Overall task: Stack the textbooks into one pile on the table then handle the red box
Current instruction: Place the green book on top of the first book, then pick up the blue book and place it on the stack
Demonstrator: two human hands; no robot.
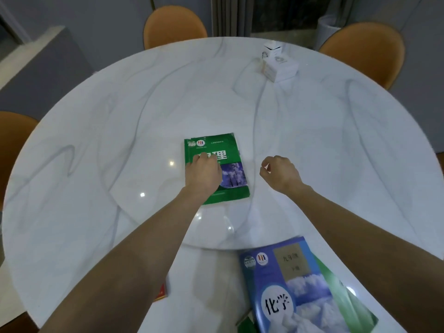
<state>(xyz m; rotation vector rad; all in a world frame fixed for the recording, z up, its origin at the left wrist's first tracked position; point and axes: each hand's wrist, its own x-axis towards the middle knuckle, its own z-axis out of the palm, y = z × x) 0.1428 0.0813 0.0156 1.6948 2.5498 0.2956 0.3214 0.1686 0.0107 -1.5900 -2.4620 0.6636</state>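
A green textbook lies flat near the middle of the round marble table. My left hand rests on top of its cover, fingers curled down against it. My right hand hovers just right of the book, loosely curled and holding nothing. At the near edge a blue textbook sits on top of another green book, both partly under my right forearm. A corner of the red box peeks out from beneath my left forearm.
Small white boxes stand at the far right of the table. Orange chairs surround it: one at the back, one at the back right, one at the left.
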